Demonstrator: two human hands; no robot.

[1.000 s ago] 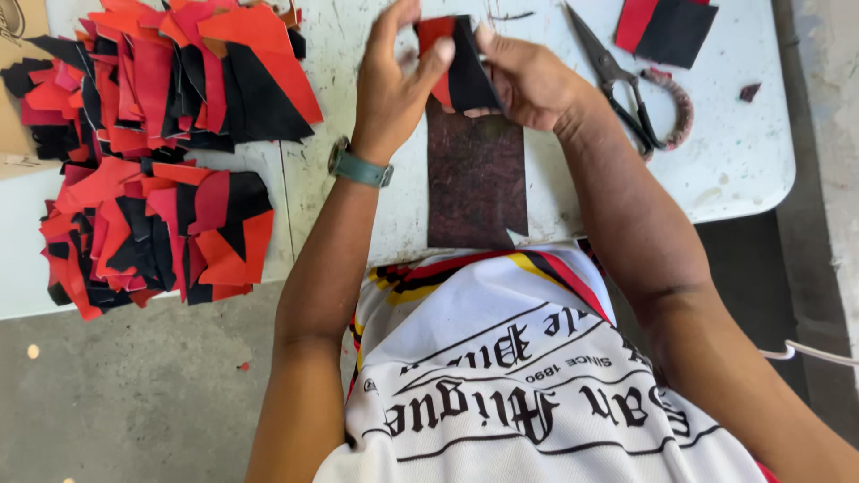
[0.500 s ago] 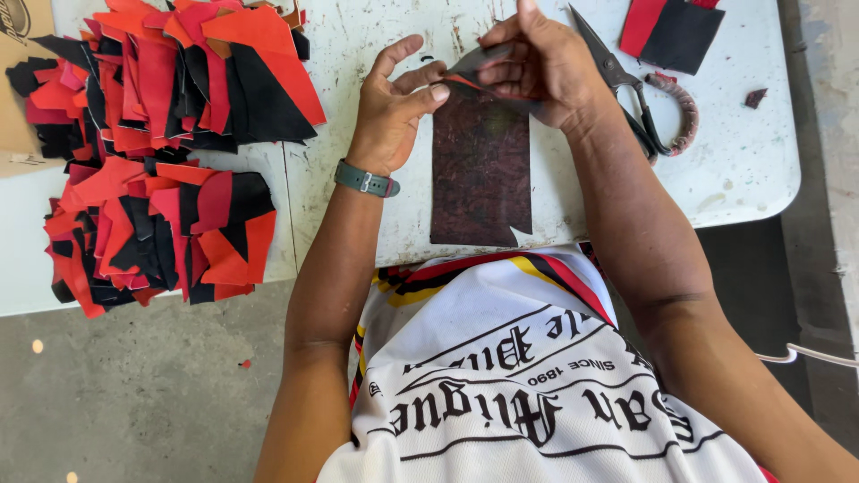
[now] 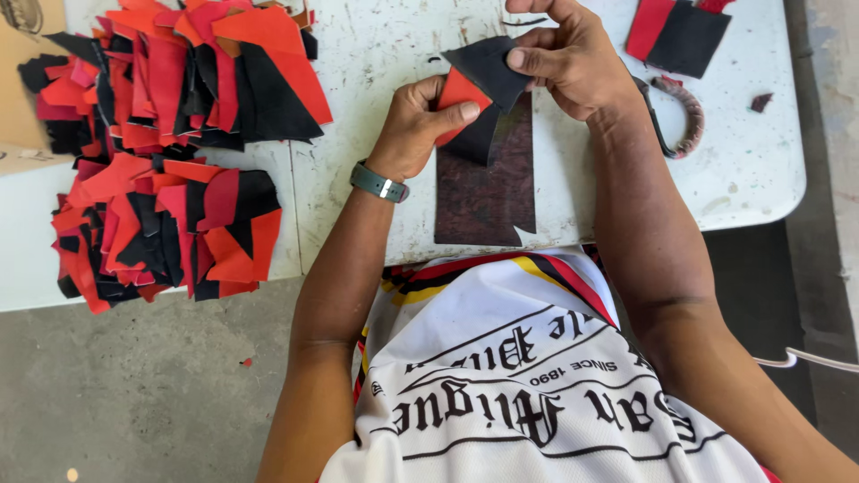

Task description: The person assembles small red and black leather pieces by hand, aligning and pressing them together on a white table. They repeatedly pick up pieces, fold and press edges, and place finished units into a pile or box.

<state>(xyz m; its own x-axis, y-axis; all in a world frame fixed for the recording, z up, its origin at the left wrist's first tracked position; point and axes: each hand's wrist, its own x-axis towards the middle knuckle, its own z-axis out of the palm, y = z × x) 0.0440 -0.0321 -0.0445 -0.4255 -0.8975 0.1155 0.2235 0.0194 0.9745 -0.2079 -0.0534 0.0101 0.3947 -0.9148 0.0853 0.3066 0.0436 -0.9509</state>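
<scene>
Surface: a scuffed white table (image 3: 573,206) over a grey concrete floor, seen from above; the person sits at its 6 o'clock edge in a white printed shirt.
Left hand: the left hand (image 3: 416,125), a green watch (image 3: 379,182) on its wrist, is pinched on the red piece (image 3: 456,91), thumb on top.
Right hand: the right hand (image 3: 573,58), at 1 o'clock from the left one, is clamped on the black piece (image 3: 488,67), thumb pressing its upper edge.
Pieces: red and black overlap, held together just above the table; whether they are joined I cannot tell.
Under the hands: a dark brown mottled board (image 3: 483,192) lies flat, reaching toward 6 o'clock.
Piles: two heaps of red and black offcuts (image 3: 170,143) fill the table at 9 to 10 o'clock, well apart from the hands.
Scissors: a wrapped scissor handle (image 3: 684,116) shows at 3 o'clock, partly hidden by the right forearm.
Far corner: a red and black pair (image 3: 676,31) lies at 1 o'clock.
Risk: the grip is by thumbs and fingertips only, so the thin pieces could slide out of line if either pinch loosens; the right forearm is close enough to nudge the scissors.
</scene>
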